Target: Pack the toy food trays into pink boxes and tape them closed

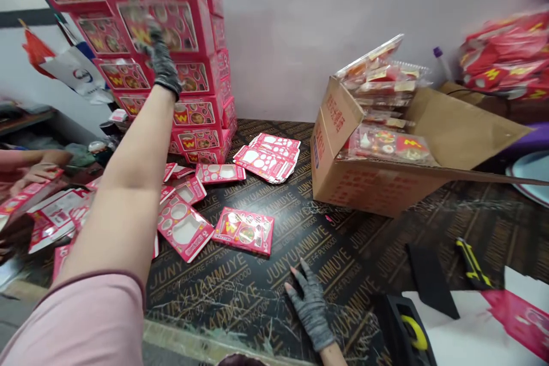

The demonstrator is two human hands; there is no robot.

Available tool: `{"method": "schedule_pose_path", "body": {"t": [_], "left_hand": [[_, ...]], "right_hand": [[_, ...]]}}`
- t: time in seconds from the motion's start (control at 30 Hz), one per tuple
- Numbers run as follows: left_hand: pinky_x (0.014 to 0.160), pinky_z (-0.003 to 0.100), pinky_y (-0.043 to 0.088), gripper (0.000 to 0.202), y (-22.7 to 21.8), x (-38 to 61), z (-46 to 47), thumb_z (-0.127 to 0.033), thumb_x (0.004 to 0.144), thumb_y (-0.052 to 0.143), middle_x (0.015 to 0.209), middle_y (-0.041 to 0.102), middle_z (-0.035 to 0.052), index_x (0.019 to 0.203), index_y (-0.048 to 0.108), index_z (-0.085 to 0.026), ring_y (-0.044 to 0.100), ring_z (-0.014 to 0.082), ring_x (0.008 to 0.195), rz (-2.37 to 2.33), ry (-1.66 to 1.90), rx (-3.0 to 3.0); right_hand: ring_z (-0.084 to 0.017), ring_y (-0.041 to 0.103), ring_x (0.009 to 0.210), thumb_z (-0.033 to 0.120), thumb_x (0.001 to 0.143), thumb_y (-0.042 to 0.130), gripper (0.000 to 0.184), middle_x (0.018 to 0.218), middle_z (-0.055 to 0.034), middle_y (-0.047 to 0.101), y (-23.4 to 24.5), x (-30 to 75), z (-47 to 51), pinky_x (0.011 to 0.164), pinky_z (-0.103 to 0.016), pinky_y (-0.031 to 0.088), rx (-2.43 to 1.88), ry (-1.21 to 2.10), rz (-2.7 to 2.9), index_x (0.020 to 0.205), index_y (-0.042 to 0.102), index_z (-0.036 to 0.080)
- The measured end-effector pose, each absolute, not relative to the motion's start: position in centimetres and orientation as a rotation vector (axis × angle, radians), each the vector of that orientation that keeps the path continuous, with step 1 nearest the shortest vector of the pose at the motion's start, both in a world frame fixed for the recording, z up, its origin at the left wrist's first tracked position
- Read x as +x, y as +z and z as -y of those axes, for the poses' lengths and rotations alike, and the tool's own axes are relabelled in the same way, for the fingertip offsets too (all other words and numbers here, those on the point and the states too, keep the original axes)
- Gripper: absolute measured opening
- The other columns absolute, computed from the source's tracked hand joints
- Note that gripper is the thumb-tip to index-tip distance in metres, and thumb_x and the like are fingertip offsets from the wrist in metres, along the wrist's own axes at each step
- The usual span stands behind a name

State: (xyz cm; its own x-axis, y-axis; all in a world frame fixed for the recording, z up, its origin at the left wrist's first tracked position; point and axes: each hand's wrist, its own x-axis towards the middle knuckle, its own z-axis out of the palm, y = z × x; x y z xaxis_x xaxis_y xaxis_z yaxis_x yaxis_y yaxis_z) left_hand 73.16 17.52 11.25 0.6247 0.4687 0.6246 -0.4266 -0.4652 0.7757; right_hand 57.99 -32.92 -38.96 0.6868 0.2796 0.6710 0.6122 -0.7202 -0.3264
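My left hand (160, 63), in a grey glove, reaches up in front of a tall stack of pink window boxes (195, 77). Its slightly blurred fingers are apart, by the window of a larger-looking pink box (182, 26); whether they touch it I cannot tell. Palm down on the dark table, my right hand (309, 303) has its gloved fingers spread and holds nothing. Beyond it lies a filled pink box with a clear window (246, 230). Flat pink cartons with cut-out windows (182, 226) lie to its left.
A pile of flat cut-out cards (270, 157) lies near the wall. Right of it, an open cardboard box (369, 183) holds clear-wrapped packs. A yellow-black cutter (472, 263) and tape dispenser (405, 326) are at right. Another person's hand (40, 174) holds a carton at left.
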Motion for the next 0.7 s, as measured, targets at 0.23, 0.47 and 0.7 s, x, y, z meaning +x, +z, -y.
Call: {"method": "schedule_pose_path", "body": {"t": [0.23, 0.47, 0.7], "left_hand": [[0.096, 0.084, -0.014, 0.087, 7.4, 78.0, -17.5, -0.037, 0.09, 0.072, 0.164, 0.008, 0.0339, 0.143, 0.027, 0.015, -0.003, 0.0489, 0.152, -0.266, 1.241, 2.694], [0.09, 0.091, 0.002, 0.096, 10.9, 83.0, -22.7, -0.052, 0.093, 0.061, 0.16, 0.022, 0.033, 0.142, 0.019, 0.02, -0.012, 0.0599, 0.145, -0.421, 1.091, 2.824], [0.125, 0.061, 0.003, 0.077, -1.2, 84.0, -12.0, -0.034, 0.079, 0.084, 0.167, 0.023, 0.0201, 0.132, 0.046, 0.008, 0.011, 0.0289, 0.156, -0.065, 0.694, 2.879]], "right_hand": [[-0.033, 0.063, 0.121, 0.036, 0.096, 0.056, 0.036, 0.135, -0.011, 0.066, -38.8, 57.4, 32.8, 0.097, -0.052, 0.053, -2.469, -0.838, 0.836, 0.129, 0.067, 0.028], [-0.03, 0.062, 0.122, 0.033, 0.096, 0.056, 0.036, 0.134, -0.0096, 0.067, -37.8, 57.1, 32.5, 0.099, -0.05, 0.051, -2.518, -0.794, 0.798, 0.129, 0.065, 0.027], [-0.029, 0.061, 0.122, 0.034, 0.095, 0.057, 0.032, 0.132, -0.0098, 0.068, -37.3, 57.2, 32.2, 0.101, -0.049, 0.05, -2.478, -0.737, 0.754, 0.125, 0.068, 0.027]]}}
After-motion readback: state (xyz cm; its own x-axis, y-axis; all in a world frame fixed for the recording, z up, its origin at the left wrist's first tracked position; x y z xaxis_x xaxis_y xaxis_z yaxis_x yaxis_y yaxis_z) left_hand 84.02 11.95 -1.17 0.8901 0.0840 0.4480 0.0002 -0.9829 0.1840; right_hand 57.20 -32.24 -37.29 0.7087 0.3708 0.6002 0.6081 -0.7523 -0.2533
